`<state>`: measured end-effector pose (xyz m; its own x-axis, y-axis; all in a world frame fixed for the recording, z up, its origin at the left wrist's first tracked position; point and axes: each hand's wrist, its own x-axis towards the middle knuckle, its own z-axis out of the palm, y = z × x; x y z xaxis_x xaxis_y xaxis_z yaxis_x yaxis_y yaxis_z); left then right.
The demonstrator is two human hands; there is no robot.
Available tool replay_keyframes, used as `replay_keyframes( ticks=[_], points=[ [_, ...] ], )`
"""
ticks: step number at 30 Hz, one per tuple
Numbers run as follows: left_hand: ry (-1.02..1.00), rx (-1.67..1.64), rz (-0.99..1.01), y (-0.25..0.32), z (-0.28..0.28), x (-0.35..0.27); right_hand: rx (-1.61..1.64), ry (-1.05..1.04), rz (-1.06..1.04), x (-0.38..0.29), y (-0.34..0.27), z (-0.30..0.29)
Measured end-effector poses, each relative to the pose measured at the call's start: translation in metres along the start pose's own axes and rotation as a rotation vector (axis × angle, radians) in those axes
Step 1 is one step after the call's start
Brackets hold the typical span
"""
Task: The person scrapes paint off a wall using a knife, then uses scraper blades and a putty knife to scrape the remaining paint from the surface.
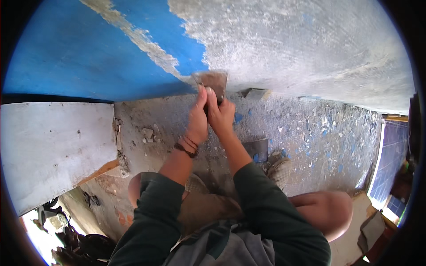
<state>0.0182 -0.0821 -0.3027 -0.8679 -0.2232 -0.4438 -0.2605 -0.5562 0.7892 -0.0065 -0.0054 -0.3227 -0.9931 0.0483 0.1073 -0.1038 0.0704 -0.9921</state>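
Observation:
Both my hands hold one paint scraper (213,81) with a wide, worn metal blade. My left hand (198,121) wraps its side, with dark bracelets on the wrist; my right hand (221,114) grips the handle from the other side. Most of the handle is hidden by my fingers. The blade's edge meets the low part of the wall, where blue paint (83,56) borders bare grey plaster (283,43). A ragged bare strip (143,40) runs diagonally through the blue.
A white board or box (60,146) stands at left. Paint flakes (327,154) litter the rough floor (299,179). A small angular piece (256,93) lies by the wall base, and a dark flat piece (258,148) lies near my shoe (279,169). Blue tiles (392,149) show at far right.

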Motion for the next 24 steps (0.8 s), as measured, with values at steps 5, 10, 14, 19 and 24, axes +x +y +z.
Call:
replay_keyframes(
  ticks=[5, 10, 14, 19, 24],
  points=[
    [0.072, -0.001, -0.166, 0.004, 0.009, -0.001, 0.052, 0.006, 0.173, 0.0, -0.006, 0.001],
    [-0.043, -0.08, 0.014, 0.001, 0.012, -0.003, 0.009, -0.018, -0.012, 0.004, -0.001, 0.002],
    [0.083, -0.034, -0.056, -0.003, 0.004, 0.001, -0.098, -0.115, 0.275, -0.001, 0.002, -0.001],
    [0.002, -0.022, 0.011, -0.001, 0.001, -0.004, -0.047, -0.094, 0.147, -0.007, -0.001, 0.004],
    [0.124, 0.069, -0.109, 0.009, 0.004, -0.007, 0.03, -0.034, 0.16, -0.004, -0.004, 0.01]
  ],
)
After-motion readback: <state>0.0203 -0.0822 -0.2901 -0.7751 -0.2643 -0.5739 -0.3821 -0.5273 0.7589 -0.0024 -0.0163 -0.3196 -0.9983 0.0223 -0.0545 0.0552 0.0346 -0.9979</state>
